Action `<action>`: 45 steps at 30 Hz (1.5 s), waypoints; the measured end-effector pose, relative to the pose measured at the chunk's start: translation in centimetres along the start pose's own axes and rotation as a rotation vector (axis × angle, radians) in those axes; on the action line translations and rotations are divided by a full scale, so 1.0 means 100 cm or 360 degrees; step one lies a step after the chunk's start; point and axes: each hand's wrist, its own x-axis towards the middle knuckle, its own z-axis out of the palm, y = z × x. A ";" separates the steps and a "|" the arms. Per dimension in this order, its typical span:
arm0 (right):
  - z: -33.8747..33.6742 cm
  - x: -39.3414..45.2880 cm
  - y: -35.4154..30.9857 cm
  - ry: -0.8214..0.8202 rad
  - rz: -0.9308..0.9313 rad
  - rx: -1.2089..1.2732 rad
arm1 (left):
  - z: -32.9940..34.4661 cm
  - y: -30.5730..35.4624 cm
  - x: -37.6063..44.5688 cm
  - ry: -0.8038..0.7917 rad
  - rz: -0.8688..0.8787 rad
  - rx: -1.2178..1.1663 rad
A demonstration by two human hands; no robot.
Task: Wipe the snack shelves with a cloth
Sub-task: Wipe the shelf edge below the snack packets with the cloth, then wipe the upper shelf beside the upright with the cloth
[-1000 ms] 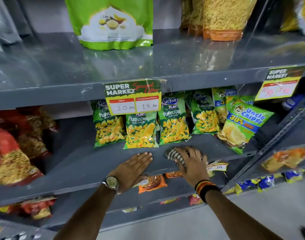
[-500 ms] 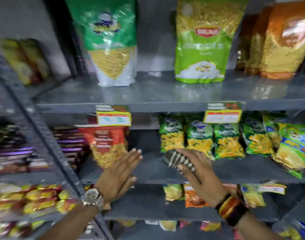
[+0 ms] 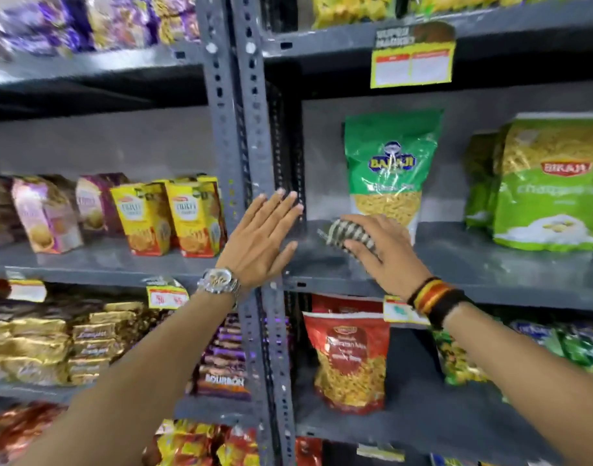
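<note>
My right hand (image 3: 384, 252) presses a striped grey-and-white cloth (image 3: 347, 233) onto a grey metal shelf (image 3: 473, 264), at its left end. Most of the cloth is hidden under my fingers. Just behind the cloth stands a green Balaji snack bag (image 3: 389, 169). My left hand (image 3: 259, 237) is flat with its fingers apart, held in front of the perforated grey upright post (image 3: 251, 156), and holds nothing.
Green Bikaji bags (image 3: 547, 186) stand farther right on the same shelf. Left of the post are yellow biscuit boxes (image 3: 174, 218) and purple packs (image 3: 46, 213). A red snack bag (image 3: 350, 361) stands one shelf below. A yellow price tag (image 3: 412, 63) hangs from the shelf above.
The view swung up and left from the puffcorn shelf to the shelf above. My right hand carried the cloth up onto it, and my left hand rose from the lower shelf to the post.
</note>
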 end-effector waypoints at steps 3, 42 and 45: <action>0.023 0.056 0.000 -0.0077 0.0050 -0.0131 | -0.001 -0.023 0.023 0.0052 0.0019 0.0195; 0.128 0.183 0.056 -0.0954 0.0205 0.0091 | 0.024 -0.034 0.029 0.0295 -0.0016 0.0424; 0.148 0.193 0.060 -0.0936 0.0309 -0.0085 | 0.025 -0.035 0.029 0.0306 -0.0006 0.0422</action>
